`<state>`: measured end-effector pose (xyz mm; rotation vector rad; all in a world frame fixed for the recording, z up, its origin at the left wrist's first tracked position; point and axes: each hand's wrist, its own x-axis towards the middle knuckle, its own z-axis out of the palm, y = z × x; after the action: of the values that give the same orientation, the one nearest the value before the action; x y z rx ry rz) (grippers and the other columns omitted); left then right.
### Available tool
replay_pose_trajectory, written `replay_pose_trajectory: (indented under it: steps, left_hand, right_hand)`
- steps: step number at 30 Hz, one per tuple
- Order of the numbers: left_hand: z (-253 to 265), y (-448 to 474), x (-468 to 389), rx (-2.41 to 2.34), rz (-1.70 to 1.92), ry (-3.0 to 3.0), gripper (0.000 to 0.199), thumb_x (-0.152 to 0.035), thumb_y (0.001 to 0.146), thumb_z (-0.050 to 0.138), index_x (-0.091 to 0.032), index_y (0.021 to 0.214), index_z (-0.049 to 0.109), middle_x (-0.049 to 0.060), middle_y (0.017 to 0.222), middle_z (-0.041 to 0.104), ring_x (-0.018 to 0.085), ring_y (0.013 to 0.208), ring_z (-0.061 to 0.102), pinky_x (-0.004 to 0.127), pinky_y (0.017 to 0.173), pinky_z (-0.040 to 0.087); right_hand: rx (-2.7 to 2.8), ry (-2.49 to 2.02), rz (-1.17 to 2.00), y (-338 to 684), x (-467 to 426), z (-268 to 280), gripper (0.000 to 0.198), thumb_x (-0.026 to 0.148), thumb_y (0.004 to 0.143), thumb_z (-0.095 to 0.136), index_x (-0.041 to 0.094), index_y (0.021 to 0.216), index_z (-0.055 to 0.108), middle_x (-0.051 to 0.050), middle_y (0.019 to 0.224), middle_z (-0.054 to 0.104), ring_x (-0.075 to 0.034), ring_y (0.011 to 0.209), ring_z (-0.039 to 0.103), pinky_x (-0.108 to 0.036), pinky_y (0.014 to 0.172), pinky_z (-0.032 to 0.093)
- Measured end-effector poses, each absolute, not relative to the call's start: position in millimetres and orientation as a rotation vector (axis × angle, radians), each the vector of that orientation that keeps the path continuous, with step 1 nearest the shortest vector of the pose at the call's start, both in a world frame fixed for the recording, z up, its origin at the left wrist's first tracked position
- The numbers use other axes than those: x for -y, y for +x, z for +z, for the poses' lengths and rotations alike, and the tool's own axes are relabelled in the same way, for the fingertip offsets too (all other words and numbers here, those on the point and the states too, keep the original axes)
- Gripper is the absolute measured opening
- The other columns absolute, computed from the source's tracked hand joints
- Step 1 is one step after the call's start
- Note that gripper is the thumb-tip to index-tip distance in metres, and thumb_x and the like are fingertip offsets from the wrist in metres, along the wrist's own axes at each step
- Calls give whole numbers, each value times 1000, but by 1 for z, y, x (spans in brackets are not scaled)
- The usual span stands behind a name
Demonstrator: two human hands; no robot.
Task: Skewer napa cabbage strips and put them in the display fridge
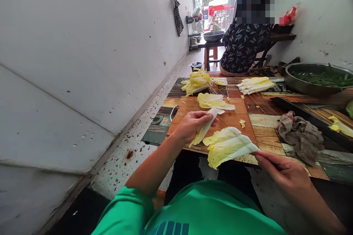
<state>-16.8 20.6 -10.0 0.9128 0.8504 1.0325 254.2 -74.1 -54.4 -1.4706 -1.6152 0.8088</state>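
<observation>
My left hand (193, 126) is closed round a narrow napa cabbage leaf (204, 130), its white stem end pointing up. At the right, my right hand (285, 172) pinches the stem end of several overlapping cabbage leaves (234, 147), whose yellow frilled edges face left. A thin stick shows just above these leaves; whether it runs through them I cannot tell. Both hands are over the near edge of a wooden cutting board (182, 112). On the board lie another cabbage leaf (212, 102) and a small yellow scrap (242, 123).
Behind the board are a cabbage leaf pile (197, 80) and a skewered leaf bundle (256, 85). To the right are a crumpled cloth (300, 136), a black tray (298, 112) with bamboo skewers (321, 114), and a metal basin (302, 85) of greens. A person (245, 46) sits beyond the table.
</observation>
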Motion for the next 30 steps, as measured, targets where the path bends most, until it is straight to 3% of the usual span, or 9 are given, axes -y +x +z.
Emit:
replay_pose_trajectory:
  steps: [15,30]
  left_hand:
    - [-9,-16,-20,-822,969,857,45,-40,51,95,-11,78,76,6,77,73,11,67,61,23,64,45]
    - [-8,-14,-21,-840,964,860,44,-39,51,95,-11,79,77,7,79,74,12,69,62,25,69,45]
  right_hand:
    - [1667,-1457,814,254,75,-51,41,57,81,64,22,93,81,-6,92,79,-27,84,75,-34,75,62]
    - [1643,-1469,821,259,77,-52,45,61,78,65,22,94,82,-7,93,79,-28,83,75,-35,73,63]
